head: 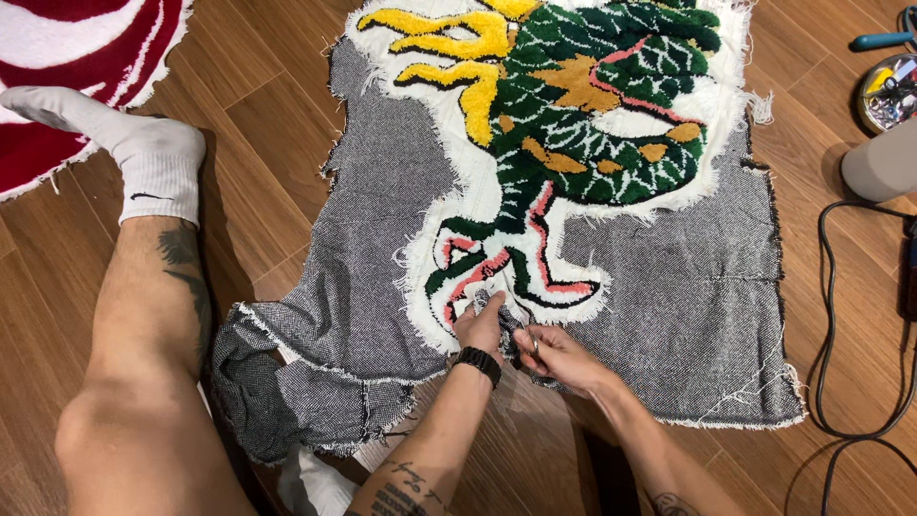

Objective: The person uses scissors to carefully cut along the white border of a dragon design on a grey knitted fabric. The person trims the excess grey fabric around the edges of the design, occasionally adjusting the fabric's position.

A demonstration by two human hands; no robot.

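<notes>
The grey backing cloth [373, 277] lies spread on the wooden floor [267, 115], its frayed edges ragged and its lower left corner folded over beside the person's bare leg [143, 363], with open floor below it and a black cable [841, 315] off its right edge. The left hand [480, 325] pinches the cloth at the lower edge of the tufted green, yellow and pink design [573, 124], fingers closed on it. The right hand [559, 355], just beside it, is curled around a small metal tool [531, 336], too small to identify.
</notes>
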